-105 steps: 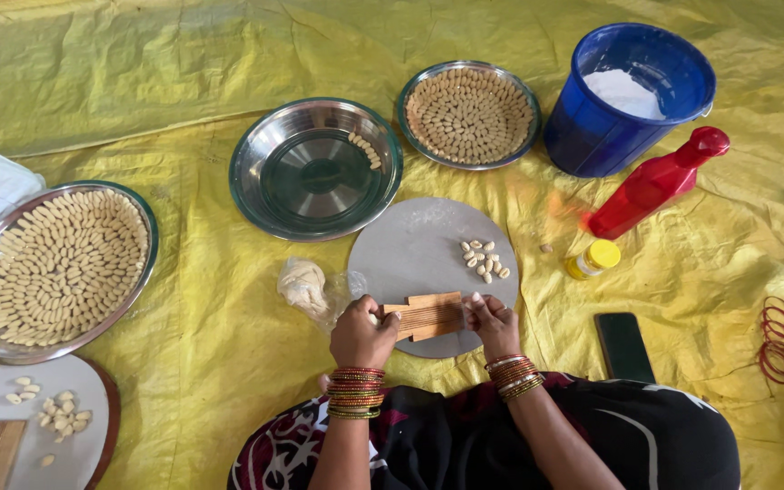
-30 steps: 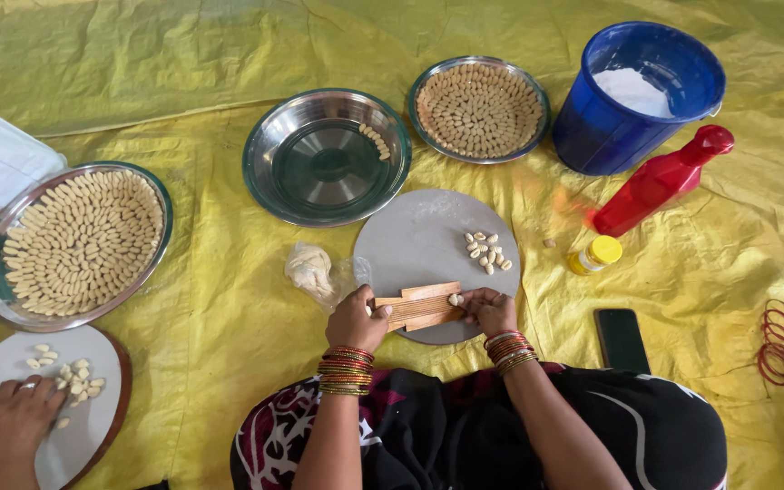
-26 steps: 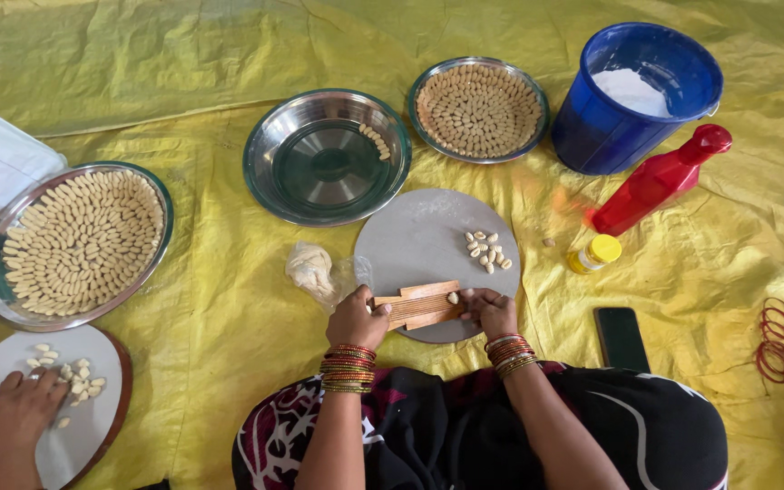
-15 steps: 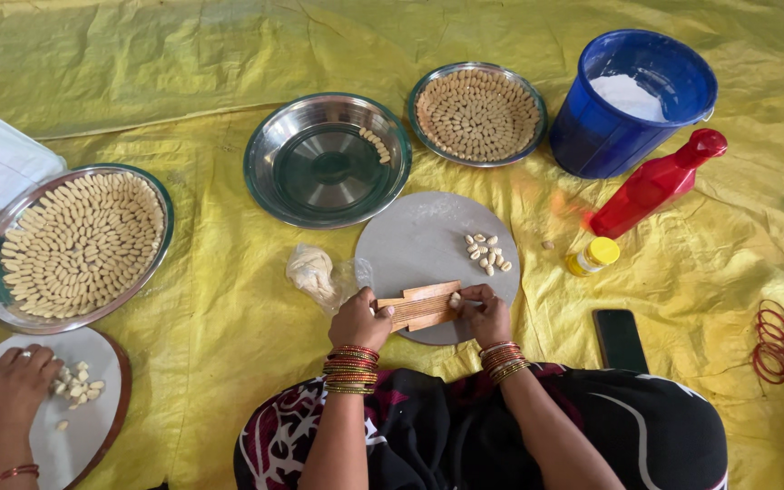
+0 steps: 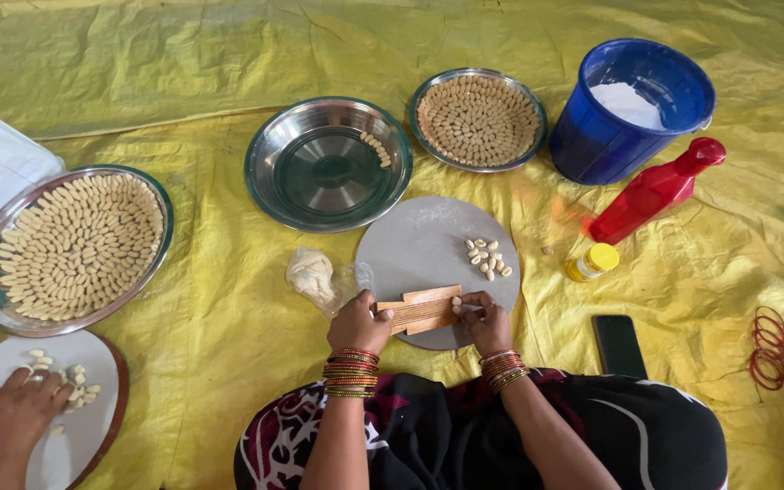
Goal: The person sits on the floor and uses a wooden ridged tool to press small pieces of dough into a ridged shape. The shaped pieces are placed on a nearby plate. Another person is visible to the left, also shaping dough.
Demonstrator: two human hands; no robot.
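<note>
At the lower centre of the frame, the left hand (image 5: 357, 324) is gripping the ridged wooden board (image 5: 424, 310) at its end, fingers curled around it, while the right hand (image 5: 485, 319) is pinching a small dough piece (image 5: 456, 304) against the ridges, over the near edge of the round grey board (image 5: 428, 243). Doing this well probably calls for light, even pressure — the ridged board held steady — so the piece curls without flattening. Shaped pieces (image 5: 485, 257) are lying just above, near the middle of the round board.

Clear plastic bag (image 5: 319, 277) with pale dough lump, 9 o'clock of round grey board (image 5: 428, 240), touching its edge. Small bottle, yellow cap (image 5: 592, 262), lying at board's 3 o'clock. Tall red bottle (image 5: 655, 189) tilted at 2 o'clock. Dark phone (image 5: 618, 345), screen off, at 4 o'clock.
</note>
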